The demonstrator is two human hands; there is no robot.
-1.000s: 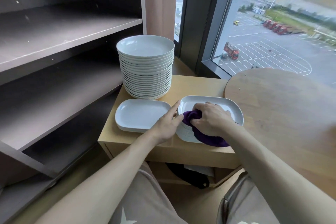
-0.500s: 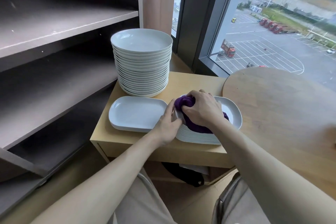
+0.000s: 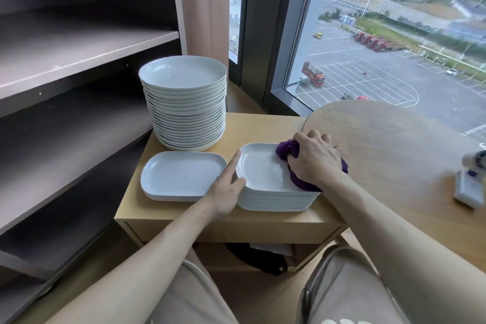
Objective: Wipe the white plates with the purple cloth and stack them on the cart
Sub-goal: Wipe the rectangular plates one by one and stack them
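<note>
The top plate lies lengthwise between the hands: left hand, fingers straight, steadies its left end; right hand grips the purple cloth on its right.

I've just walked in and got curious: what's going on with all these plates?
A person is wiping plates. The right hand grips a purple cloth and presses it onto the top plate of a rectangular stack on the wooden cart. The left hand steadies that stack's left edge. A low pile lies beside it, and a tall round stack stands behind.
</note>
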